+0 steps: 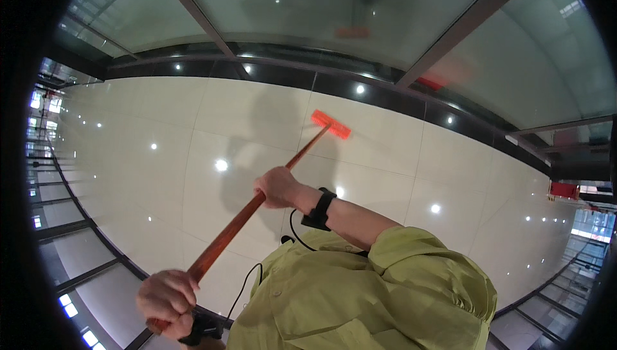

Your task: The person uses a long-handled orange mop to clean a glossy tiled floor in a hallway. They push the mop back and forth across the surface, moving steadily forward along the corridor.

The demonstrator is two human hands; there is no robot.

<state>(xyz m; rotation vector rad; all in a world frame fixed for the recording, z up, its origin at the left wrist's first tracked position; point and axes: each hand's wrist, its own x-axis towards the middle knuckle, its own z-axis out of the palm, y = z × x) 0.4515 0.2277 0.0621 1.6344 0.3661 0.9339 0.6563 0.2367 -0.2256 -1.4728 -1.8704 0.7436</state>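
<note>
My left hand (166,302) is closed around the upper end of a reddish-brown wooden pole (224,241), at the lower left. Farther down the same pole, near the middle of the view, my right hand (278,187) grips it with a black band on the wrist. At the pole's far end an orange-red brush head with bristles (330,124) rests on the glossy cream tiled floor (376,191). The brush head lies a little short of the black border tiles (337,83). Both wrists wear black bands with thin cables beside them.
Framed glass panels (308,7) stand beyond the black floor border, with reflections in them. More framed panels line the lower left edge (103,297). A red object (564,190) stands at the far right. Ceiling lights reflect in the floor.
</note>
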